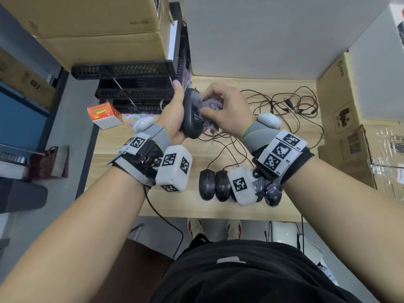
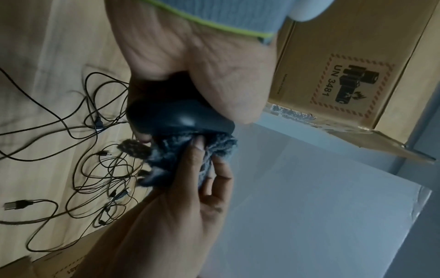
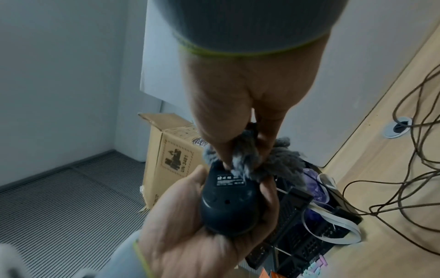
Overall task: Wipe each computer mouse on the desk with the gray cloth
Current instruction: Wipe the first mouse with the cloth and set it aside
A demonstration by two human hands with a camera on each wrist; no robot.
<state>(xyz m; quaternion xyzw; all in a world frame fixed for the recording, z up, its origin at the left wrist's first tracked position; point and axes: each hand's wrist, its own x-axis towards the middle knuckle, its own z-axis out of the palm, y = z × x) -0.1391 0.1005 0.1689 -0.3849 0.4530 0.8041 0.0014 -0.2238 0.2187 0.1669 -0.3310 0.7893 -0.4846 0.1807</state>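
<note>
My left hand [image 1: 175, 114] grips a black computer mouse [image 1: 192, 115] above the desk, its underside with a white label turned up. In the right wrist view the mouse [image 3: 227, 205] lies in my left palm [image 3: 188, 225]. My right hand [image 1: 225, 108] holds the bunched gray cloth [image 1: 212, 103] and presses it against the front of the mouse's underside. The cloth [image 3: 269, 161] is pinched between my right fingers [image 3: 219, 131]. In the left wrist view the cloth [image 2: 171, 159] sits just below the mouse [image 2: 176, 116]. Several more black mice [image 1: 214, 184] lie in a row near the desk's front edge.
Loose black cables [image 1: 290, 106] sprawl over the wooden desk [image 1: 122, 149] at back right. Black crates [image 1: 135, 84] and cardboard boxes [image 1: 98, 29] stack at back left, with a small orange box [image 1: 105, 114] beside them. More cardboard boxes [image 1: 341, 119] stand at the right.
</note>
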